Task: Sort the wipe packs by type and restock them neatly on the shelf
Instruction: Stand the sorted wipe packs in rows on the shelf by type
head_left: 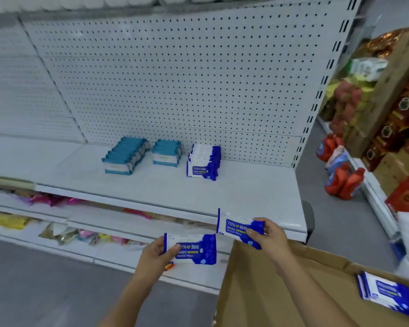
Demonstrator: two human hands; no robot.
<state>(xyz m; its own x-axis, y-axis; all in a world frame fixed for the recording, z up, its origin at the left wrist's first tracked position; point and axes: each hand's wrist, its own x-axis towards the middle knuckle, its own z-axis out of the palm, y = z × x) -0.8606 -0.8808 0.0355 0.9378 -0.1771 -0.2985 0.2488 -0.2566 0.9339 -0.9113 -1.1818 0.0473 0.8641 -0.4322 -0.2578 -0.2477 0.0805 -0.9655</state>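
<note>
1. Wipe packs are flat, soft, glossy plastic. One type is white w/ a dark-blue right end and "75%" print, the other teal and white.
2. Your left hand (155,252) grips the first blue-white pack (194,249) by its left end, thumb on the front, fingers curled behind. It's held level, near you, in front of the lower shelves (85,223).
3. Your right hand (268,234) pinches the 2nd blue-white pack (236,226) at its blue end, thumb across the front. It's at the near edge of the white metal shelf (151,185).
4. Far on that shelf, vs the perforated pegboard (175,79): two teal rows (124,155) at left, and a blue-white row (204,161) just right of them, all on edge.
5. Near right: a matte brown cardboard box (257,291), flap under your right forearm, w/ spare blue-white packs (392,293) inside.
6. Right, on the floor: red pouches (342,182). Goods on the lower shelves are blurred pink and yellow.
</note>
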